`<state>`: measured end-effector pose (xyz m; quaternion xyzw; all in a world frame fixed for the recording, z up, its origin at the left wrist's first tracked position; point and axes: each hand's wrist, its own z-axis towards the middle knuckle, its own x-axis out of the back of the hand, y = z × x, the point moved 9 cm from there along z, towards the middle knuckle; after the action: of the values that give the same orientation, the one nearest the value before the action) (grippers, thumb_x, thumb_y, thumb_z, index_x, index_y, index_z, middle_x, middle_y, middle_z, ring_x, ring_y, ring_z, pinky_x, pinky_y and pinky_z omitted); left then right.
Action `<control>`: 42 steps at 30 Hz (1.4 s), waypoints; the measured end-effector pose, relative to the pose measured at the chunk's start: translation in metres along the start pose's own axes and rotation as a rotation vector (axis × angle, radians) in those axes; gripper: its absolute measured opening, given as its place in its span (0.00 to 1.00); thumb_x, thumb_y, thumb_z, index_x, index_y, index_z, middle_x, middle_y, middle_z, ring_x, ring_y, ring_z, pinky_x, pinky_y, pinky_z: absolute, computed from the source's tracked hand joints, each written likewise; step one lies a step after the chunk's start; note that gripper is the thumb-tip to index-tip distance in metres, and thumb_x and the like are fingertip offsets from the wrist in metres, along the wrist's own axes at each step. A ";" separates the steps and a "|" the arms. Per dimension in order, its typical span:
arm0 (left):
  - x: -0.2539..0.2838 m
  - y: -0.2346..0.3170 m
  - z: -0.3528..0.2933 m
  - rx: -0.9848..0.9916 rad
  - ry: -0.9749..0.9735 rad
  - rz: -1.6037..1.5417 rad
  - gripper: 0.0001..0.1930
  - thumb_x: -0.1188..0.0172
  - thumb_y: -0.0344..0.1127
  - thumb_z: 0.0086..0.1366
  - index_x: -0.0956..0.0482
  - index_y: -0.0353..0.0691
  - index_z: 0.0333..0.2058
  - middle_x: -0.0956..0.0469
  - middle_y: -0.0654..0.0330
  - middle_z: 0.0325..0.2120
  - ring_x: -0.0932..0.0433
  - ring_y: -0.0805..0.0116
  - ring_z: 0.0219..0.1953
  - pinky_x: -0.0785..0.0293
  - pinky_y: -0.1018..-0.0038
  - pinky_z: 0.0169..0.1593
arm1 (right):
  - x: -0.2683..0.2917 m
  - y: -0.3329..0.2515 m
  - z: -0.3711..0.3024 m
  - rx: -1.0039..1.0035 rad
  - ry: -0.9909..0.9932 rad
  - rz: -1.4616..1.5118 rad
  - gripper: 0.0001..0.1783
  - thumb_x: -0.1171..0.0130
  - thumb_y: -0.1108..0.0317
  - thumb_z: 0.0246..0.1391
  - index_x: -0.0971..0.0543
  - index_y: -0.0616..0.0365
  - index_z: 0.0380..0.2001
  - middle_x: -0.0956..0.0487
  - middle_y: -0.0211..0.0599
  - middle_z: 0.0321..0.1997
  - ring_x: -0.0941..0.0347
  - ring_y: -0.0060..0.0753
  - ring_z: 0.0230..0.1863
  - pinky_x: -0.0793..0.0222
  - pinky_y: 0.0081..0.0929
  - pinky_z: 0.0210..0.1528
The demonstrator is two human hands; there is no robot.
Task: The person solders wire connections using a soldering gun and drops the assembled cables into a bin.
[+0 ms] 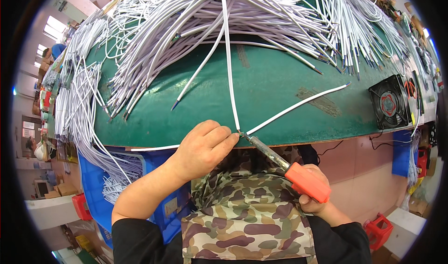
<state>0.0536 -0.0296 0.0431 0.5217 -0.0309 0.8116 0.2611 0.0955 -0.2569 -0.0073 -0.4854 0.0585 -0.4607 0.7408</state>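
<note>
Bent fingers and thumb of my left hand (205, 145) are pinched at the table's near edge, at the lower end of a long white cable (228, 63). Just what lies between the fingertips is mostly hidden. My right hand (318, 207) is wrapped round the red handle of a soldering iron (270, 154). Its tip points up and left, meeting the cable's end beside my left fingertips. A second white cable (298, 107) slants from there to the upper right. Another white cable (154, 148) runs along the table edge and passes behind my left hand.
Large heaps of white cables (200, 35) cover the far side of the green table (186, 128). A black fan (389, 103) stands at the right edge. Below left, a blue crate (95, 182) holds more cables. Red stools (378, 231) flank me; other people are far left.
</note>
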 end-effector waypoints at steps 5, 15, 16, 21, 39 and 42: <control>-0.001 0.000 0.000 0.005 0.000 0.004 0.15 0.40 0.24 0.47 0.21 0.32 0.38 0.24 0.57 0.31 0.26 0.58 0.32 0.26 0.68 0.34 | 0.000 0.004 -0.006 0.011 0.004 -0.022 0.36 0.40 0.43 0.55 0.31 0.63 0.53 0.20 0.46 0.38 0.22 0.46 0.33 0.26 0.38 0.38; -0.001 0.000 0.001 0.011 0.016 -0.007 0.14 0.39 0.22 0.48 0.22 0.32 0.37 0.25 0.57 0.30 0.26 0.59 0.31 0.27 0.68 0.33 | -0.004 0.003 -0.003 -0.010 -0.030 -0.026 0.36 0.36 0.44 0.53 0.30 0.64 0.52 0.20 0.47 0.39 0.23 0.46 0.32 0.27 0.38 0.37; -0.001 0.000 0.001 0.013 0.016 -0.009 0.14 0.39 0.22 0.48 0.21 0.32 0.37 0.25 0.57 0.30 0.26 0.59 0.31 0.27 0.68 0.33 | -0.004 0.001 -0.001 -0.010 -0.029 -0.025 0.36 0.36 0.44 0.53 0.30 0.64 0.52 0.20 0.47 0.39 0.23 0.46 0.32 0.27 0.38 0.37; 0.000 0.000 0.003 0.017 0.004 -0.013 0.14 0.39 0.22 0.48 0.21 0.33 0.36 0.25 0.57 0.30 0.27 0.59 0.30 0.27 0.68 0.33 | -0.005 0.003 0.003 -0.169 -0.005 -0.116 0.35 0.56 0.32 0.59 0.21 0.57 0.30 0.23 0.32 0.27 0.27 0.41 0.29 0.32 0.36 0.35; -0.002 0.001 0.006 -0.004 -0.044 0.010 0.13 0.40 0.24 0.46 0.21 0.32 0.35 0.26 0.58 0.30 0.27 0.60 0.29 0.28 0.68 0.33 | 0.017 -0.014 0.004 0.036 0.079 -0.130 0.35 0.44 0.43 0.59 0.33 0.64 0.54 0.20 0.43 0.37 0.21 0.46 0.33 0.25 0.37 0.36; -0.002 0.002 0.007 -0.007 -0.058 0.021 0.13 0.39 0.24 0.47 0.20 0.33 0.35 0.26 0.58 0.29 0.27 0.60 0.29 0.28 0.68 0.33 | 0.016 -0.014 0.003 0.037 0.061 -0.103 0.35 0.44 0.42 0.59 0.32 0.63 0.54 0.19 0.43 0.36 0.21 0.46 0.34 0.25 0.37 0.37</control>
<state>0.0591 -0.0338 0.0447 0.5436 -0.0469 0.7988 0.2536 0.0974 -0.2680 0.0108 -0.4597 0.0474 -0.5139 0.7227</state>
